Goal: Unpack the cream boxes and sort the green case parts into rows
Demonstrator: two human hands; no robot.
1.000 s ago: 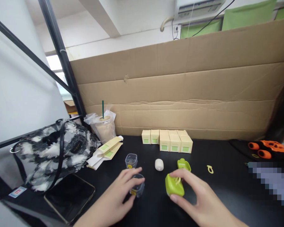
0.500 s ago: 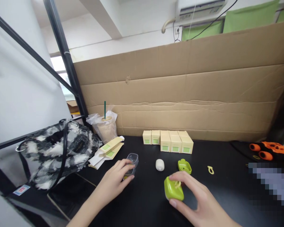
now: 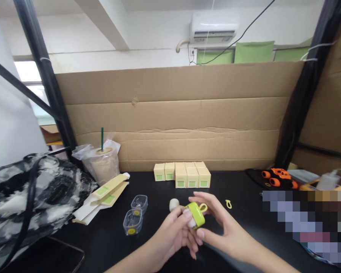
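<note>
Near the middle of the table my left hand grips a small green-and-white case by its white part. The green cover faces right and has a pale yellow-green loop at its top. My right hand curves around the case's right side, thumb and fingers apart; whether the thumb tip touches it is unclear. Just behind my left fingers lies a rounded white case, partly covered. To the left stand two clear plastic boxes with yellow stickers. A loose yellow-green loop rests on the right.
Several small cream boxes stand in a row before the cardboard wall. Opened cream packaging and a bagged drink cup are left, beside a fluffy black-and-white bag and a phone. An orange toy car sits right.
My left hand has left the clear boxes and moved right to take the green-and-white case. My right fingers have spread from it. The view has turned right; the green flower-shaped piece is out of sight.
</note>
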